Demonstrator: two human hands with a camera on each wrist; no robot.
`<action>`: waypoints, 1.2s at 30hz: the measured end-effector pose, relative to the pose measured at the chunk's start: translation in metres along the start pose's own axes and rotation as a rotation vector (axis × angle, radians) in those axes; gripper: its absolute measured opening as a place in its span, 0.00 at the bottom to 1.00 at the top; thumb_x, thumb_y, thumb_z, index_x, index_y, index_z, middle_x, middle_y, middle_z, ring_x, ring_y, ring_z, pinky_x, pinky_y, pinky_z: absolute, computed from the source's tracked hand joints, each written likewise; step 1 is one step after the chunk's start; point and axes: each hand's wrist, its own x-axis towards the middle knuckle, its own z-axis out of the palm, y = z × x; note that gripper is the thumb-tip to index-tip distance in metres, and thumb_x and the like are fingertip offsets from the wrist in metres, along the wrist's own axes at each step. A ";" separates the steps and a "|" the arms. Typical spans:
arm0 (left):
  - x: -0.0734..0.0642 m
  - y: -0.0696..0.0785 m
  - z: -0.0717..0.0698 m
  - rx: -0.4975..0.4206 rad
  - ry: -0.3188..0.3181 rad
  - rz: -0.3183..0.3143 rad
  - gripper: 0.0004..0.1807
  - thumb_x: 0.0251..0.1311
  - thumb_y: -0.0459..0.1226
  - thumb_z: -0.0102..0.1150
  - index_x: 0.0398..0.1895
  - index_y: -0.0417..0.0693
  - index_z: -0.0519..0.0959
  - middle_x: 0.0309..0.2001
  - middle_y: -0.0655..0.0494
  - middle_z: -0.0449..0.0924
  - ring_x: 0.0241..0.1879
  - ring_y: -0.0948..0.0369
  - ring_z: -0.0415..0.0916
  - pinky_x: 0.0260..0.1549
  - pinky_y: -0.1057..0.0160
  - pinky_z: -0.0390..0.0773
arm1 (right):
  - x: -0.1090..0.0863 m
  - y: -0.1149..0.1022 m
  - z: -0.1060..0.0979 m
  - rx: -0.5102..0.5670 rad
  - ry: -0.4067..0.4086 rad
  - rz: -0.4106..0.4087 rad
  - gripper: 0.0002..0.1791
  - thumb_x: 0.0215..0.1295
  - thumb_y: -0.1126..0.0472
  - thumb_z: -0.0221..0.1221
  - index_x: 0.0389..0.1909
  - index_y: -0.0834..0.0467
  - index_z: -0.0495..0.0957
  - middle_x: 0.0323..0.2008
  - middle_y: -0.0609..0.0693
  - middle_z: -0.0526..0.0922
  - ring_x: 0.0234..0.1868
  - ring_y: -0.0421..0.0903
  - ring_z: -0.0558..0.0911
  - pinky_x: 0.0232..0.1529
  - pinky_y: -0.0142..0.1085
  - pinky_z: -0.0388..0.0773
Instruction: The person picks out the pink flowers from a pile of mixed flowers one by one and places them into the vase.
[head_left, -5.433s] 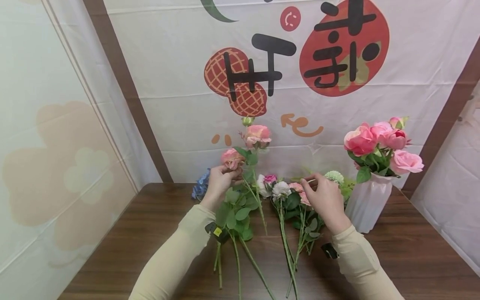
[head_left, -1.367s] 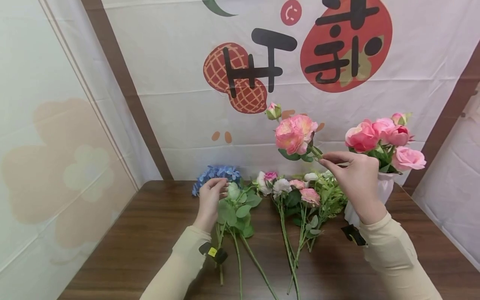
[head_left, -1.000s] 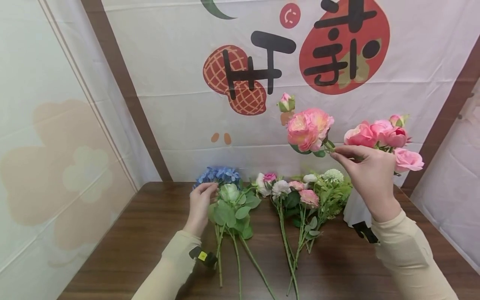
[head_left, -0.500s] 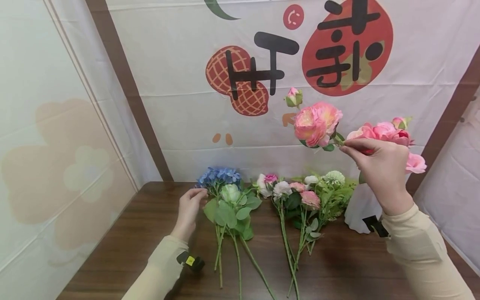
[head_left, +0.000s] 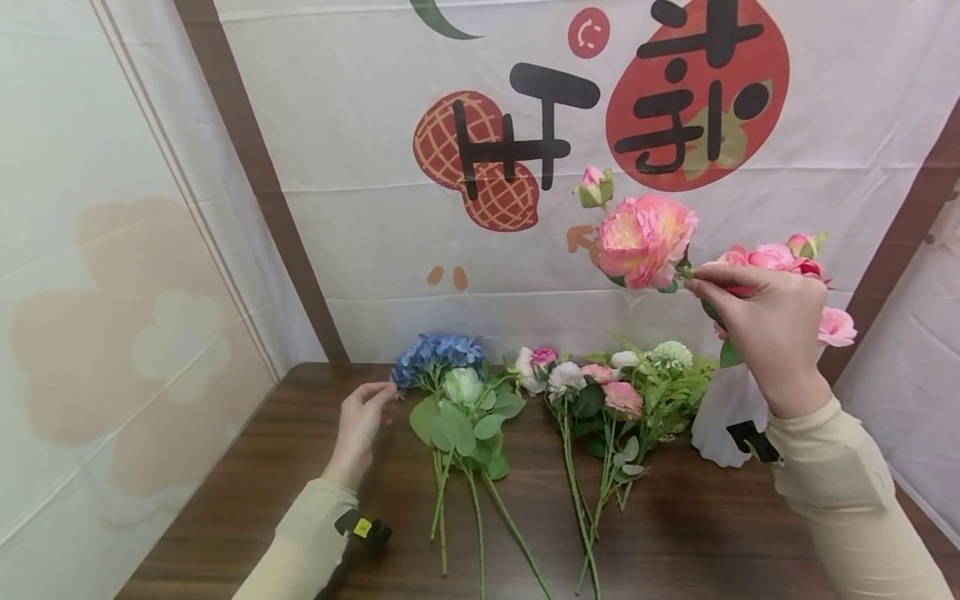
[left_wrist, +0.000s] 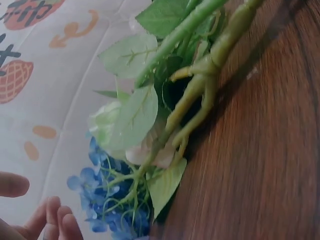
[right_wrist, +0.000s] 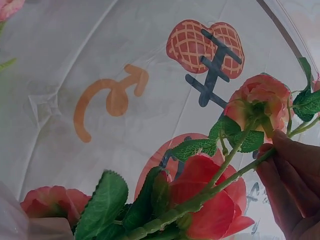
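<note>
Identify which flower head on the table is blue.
The many-petalled blue cluster nearest the left hand; the other flower heads lying there are white, pale green or pink.

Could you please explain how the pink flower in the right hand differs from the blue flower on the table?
The pink flower is held up in the air, its stem pinched by the right hand; the blue flower lies on the table. The pink flower has large, layered petals, while the blue flower is a cluster of many small blossoms. Both have green stems.
</note>
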 end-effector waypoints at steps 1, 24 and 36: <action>0.000 -0.001 -0.002 0.013 -0.003 0.000 0.16 0.66 0.36 0.52 0.51 0.33 0.73 0.29 0.66 0.78 0.29 0.69 0.75 0.36 0.64 0.77 | 0.001 0.000 0.000 -0.004 0.002 0.001 0.11 0.47 0.60 0.72 0.34 0.58 0.88 0.28 0.58 0.87 0.26 0.13 0.73 0.29 0.16 0.66; 0.001 -0.009 -0.020 0.121 0.038 -0.006 0.19 0.66 0.39 0.51 0.54 0.34 0.73 0.46 0.52 0.77 0.36 0.69 0.72 0.39 0.68 0.75 | 0.007 0.010 0.010 0.016 0.142 -0.025 0.09 0.48 0.61 0.72 0.31 0.61 0.87 0.28 0.61 0.86 0.29 0.11 0.72 0.32 0.12 0.66; 0.001 -0.007 -0.020 0.131 0.032 -0.016 0.19 0.68 0.39 0.49 0.55 0.34 0.72 0.49 0.49 0.76 0.38 0.68 0.71 0.42 0.67 0.74 | 0.009 0.010 0.003 0.067 0.222 -0.115 0.05 0.50 0.66 0.69 0.29 0.63 0.87 0.26 0.64 0.85 0.32 0.15 0.76 0.36 0.13 0.70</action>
